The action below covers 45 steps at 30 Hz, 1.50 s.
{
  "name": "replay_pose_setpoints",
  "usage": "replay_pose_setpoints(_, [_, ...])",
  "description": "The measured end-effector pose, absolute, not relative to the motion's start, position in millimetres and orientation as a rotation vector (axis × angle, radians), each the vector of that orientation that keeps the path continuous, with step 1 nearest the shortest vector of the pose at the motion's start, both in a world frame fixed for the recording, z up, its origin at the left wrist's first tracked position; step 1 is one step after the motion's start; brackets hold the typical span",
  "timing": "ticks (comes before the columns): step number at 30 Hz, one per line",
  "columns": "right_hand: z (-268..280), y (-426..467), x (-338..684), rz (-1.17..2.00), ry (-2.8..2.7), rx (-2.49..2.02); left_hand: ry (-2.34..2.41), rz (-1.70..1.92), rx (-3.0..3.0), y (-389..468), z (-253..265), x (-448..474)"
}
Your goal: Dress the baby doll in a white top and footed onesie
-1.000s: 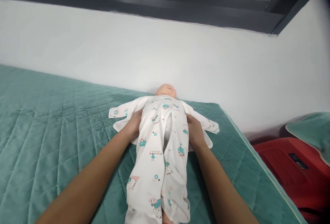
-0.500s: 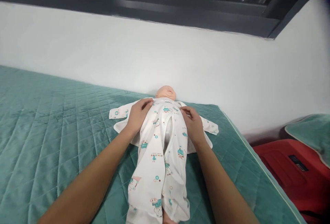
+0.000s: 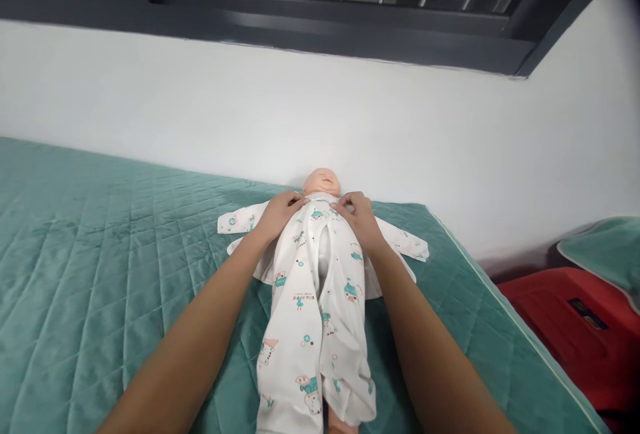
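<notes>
A baby doll (image 3: 321,182) lies on its back, head toward the wall. White printed baby trousers (image 3: 300,287) cover its legs and reach up over the torso, with a split at the crotch. Beneath them a matching baby top (image 3: 410,247) spreads out, its sleeves stretched to both sides. My left hand (image 3: 284,213) pinches the left edge of the trousers' waist, just below the doll's head. On the opposite side my right hand (image 3: 357,217) has its fingers closed on the waist edge too. One foot (image 3: 343,426) shows at the bottom, below a trouser leg.
The doll rests on a green quilted bed cover (image 3: 125,254) against a white wall (image 3: 225,107). Above is a dark window frame (image 3: 325,34) with metal bars. Past the bed's right edge stands a red plastic chair (image 3: 565,334) with green cloth (image 3: 605,247) behind it.
Both hands have moved up toward the doll's head, the right one also inward across the waist. The trousers' top edge now sits closer to the chin. The camera view has shifted slightly.
</notes>
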State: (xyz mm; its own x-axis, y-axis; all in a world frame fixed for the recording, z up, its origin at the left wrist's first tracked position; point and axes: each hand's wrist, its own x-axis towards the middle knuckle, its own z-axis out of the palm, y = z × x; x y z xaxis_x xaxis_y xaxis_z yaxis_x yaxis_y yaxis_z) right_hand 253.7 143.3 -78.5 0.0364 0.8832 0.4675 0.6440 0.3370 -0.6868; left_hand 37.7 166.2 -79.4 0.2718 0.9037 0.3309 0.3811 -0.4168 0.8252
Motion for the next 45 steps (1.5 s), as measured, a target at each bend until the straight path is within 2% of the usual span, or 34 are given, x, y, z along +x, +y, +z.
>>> replay_pose_setpoints(6, [-78.3,148.2,267.8,0.503,-1.848,-1.304,1.056,1.045,2.137,184.2,-82.1,37.1])
replay_pose_setpoints(13, [-66.4,142.4,270.5,0.725,-1.887,-1.236,0.961,0.836,2.032,181.5,-71.2,26.6])
replay_pose_setpoints(21, [-77.4,157.5,267.9,0.501,-1.775,-1.474,1.189,0.944,1.964,193.8,-75.4,36.3])
replay_pose_setpoints(32, [-78.2,177.3,260.5,0.362,-1.675,-1.625,1.429,1.113,1.923,208.1,-86.1,52.8])
replay_pose_setpoints(39, [-84.0,173.4,257.9,0.465,-1.52,-1.47,1.217,1.135,1.893,204.4,-86.1,51.4])
replay_pose_setpoints(45, [-87.2,155.9,259.5,0.474,-1.58,-1.343,1.087,1.005,2.074,184.9,-78.7,44.0])
